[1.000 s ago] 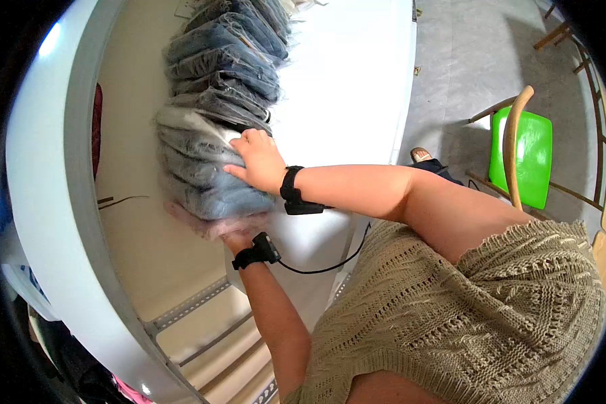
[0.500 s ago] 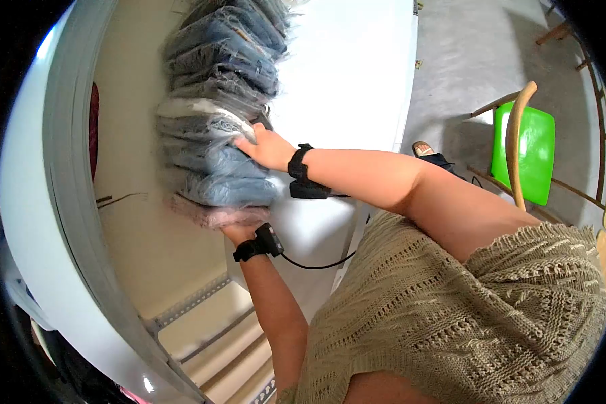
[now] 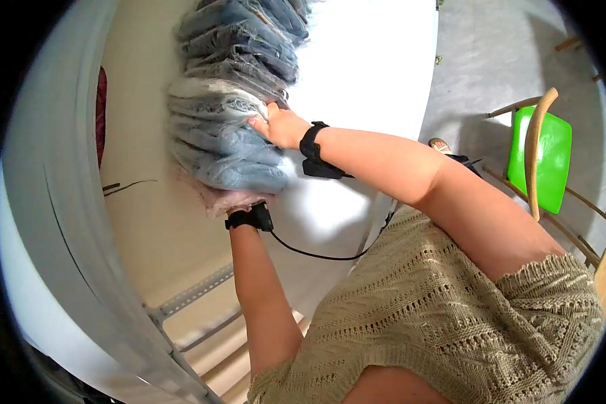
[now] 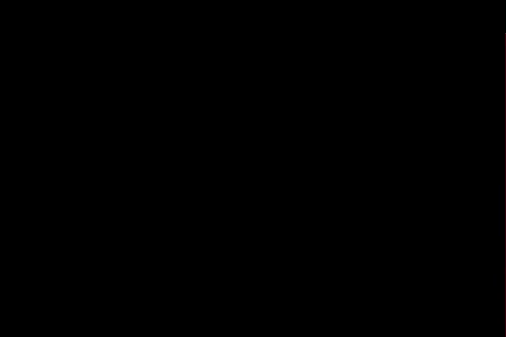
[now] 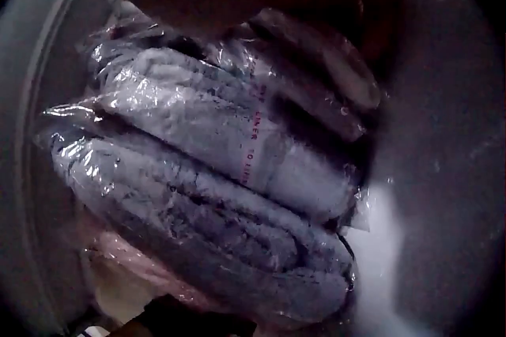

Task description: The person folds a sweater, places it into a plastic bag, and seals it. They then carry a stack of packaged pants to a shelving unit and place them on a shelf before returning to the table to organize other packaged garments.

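A row of folded jeans [image 3: 239,138] in clear plastic bags lies on the white table, shading from dark blue through grey and whitish to light blue. At its near end is a pink bagged garment [image 3: 225,200]. My right hand [image 3: 283,126] grips the edge of the bagged jeans beside the whitish one, thumb on the plastic and fingertips partly hidden between bags. My left hand [image 3: 238,211] is against the underside of the pink garment, its fingers hidden. The right wrist view shows bagged jeans [image 5: 198,218] up close; the left wrist view is black.
The white table [image 3: 377,60] extends right of the row. A perforated metal frame [image 3: 198,293] stands at the lower left, below a pale panel [image 3: 138,236]. A green chair [image 3: 540,158] stands on the grey floor. A black cable [image 3: 323,257] runs from the left wrist.
My right hand has gone from spread on top of the bags to gripping at their edge. The head view has shifted. My left hand remains at the pink garment.
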`<state>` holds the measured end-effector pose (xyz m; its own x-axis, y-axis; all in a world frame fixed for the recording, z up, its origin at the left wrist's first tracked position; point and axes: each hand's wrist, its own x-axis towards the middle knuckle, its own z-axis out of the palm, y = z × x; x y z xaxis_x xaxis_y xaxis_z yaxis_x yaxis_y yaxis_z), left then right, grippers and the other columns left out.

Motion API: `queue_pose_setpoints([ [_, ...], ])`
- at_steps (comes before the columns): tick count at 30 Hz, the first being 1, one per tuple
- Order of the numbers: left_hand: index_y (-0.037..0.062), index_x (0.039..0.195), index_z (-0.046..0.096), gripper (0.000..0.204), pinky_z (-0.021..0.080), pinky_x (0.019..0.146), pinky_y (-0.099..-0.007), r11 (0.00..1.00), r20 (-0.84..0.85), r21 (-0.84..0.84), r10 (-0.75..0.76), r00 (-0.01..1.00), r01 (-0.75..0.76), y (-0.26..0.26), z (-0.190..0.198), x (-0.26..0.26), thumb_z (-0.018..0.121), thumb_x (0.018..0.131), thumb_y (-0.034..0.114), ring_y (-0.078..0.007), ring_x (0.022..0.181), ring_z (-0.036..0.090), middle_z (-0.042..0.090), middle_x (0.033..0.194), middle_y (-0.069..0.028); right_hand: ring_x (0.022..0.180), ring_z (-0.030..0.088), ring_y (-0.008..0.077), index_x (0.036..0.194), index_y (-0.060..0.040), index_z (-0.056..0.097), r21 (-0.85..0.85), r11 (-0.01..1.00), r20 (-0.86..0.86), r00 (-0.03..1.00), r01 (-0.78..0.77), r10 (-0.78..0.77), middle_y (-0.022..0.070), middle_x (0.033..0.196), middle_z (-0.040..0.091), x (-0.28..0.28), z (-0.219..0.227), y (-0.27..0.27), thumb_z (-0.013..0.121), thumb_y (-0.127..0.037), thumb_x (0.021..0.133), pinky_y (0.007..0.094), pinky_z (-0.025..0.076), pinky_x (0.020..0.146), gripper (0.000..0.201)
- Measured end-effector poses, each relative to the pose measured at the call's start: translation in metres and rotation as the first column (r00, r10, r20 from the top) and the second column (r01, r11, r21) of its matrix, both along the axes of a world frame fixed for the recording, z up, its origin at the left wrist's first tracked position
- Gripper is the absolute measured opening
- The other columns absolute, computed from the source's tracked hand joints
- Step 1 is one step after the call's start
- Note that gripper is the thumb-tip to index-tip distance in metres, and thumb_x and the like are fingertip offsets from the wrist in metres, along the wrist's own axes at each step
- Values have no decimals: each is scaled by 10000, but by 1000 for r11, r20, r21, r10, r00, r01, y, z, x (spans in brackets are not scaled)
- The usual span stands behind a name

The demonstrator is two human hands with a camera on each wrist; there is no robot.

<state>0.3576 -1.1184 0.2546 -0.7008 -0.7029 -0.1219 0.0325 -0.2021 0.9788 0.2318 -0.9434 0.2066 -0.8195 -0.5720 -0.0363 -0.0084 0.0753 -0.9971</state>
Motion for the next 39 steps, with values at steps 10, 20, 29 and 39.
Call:
queue_pose_setpoints([
  [10, 14, 1369, 319, 630, 336, 1043, -423, 994, -84, -104, 30, 996, -39, -16, 6, 22, 398, 931, 460, -298, 1263, 366, 345, 1403, -158, 973, 576, 360, 1055, 15, 574, -120, 985, -295, 943, 124, -154, 214, 1013, 612, 18, -19, 111, 585, -194, 811, 410, 445, 877, 321],
  [20, 5, 1366, 315, 632, 336, 1046, -417, 996, 134, 91, 1, 991, -14, 12, -27, -7, 420, 927, 448, -294, 1269, 361, 330, 1408, -173, 969, 546, 228, 889, -71, 574, -126, 957, -818, 518, 261, -249, 67, 975, 595, 39, -49, 184, 552, -77, 680, 384, 422, 798, 210],
  [29, -3, 1364, 312, 635, 337, 1049, -412, 993, 126, 108, 26, 992, -40, 20, -28, -4, 440, 924, 437, -290, 1274, 355, 316, 1413, -186, 964, 539, 232, 870, -59, 564, -79, 971, -849, 496, 224, -184, 71, 988, 593, 40, -57, 174, 552, -93, 658, 386, 410, 807, 215],
  [39, 9, 1413, 218, 820, 126, 1116, -403, 521, -363, 811, 90, 928, 266, -166, -151, 37, 363, 880, 615, -307, 1348, 205, 137, 1494, -138, 939, 541, 227, 842, -67, 551, -108, 967, -829, 515, 230, -216, 68, 981, 587, 36, -64, 170, 563, -97, 678, 385, 412, 799, 167],
])
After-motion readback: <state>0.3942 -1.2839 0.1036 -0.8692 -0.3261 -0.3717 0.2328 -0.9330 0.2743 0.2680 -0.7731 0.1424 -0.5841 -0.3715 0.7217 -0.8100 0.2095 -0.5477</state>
